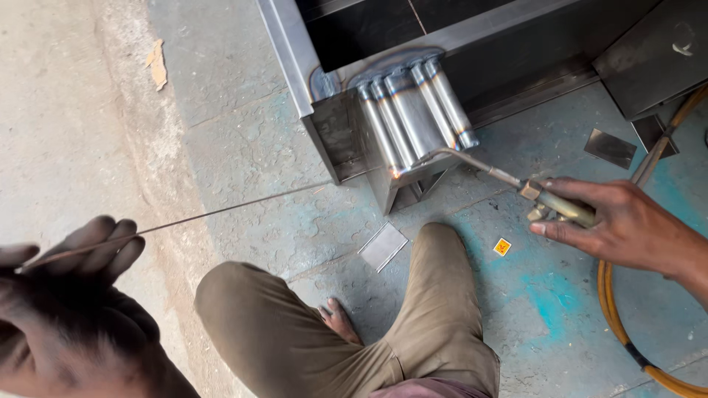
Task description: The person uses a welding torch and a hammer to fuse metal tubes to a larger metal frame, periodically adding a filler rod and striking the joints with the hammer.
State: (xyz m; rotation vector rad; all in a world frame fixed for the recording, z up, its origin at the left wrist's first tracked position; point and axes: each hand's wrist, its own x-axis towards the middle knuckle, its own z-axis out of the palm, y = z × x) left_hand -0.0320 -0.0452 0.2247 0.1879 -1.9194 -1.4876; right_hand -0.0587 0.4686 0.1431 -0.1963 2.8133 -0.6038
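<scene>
My right hand [619, 225] grips a brass gas torch [546, 199] at the right. Its bent nozzle reaches left to a small glowing flame at the lower end of several steel tubes [413, 114] joined side by side on a steel frame [332, 133]. My left hand [70, 295], dark and close to the camera at the lower left, pinches a long thin filler rod [221, 211]. The rod runs to the right and ends near the flame at the tube ends.
My crossed legs in khaki trousers [435, 295] and a bare foot [338, 320] fill the bottom centre. An orange hose [612, 309] loops at the right. A small steel plate [383, 246], another plate [610, 147] and a small yellow sticker [502, 247] lie on the concrete floor.
</scene>
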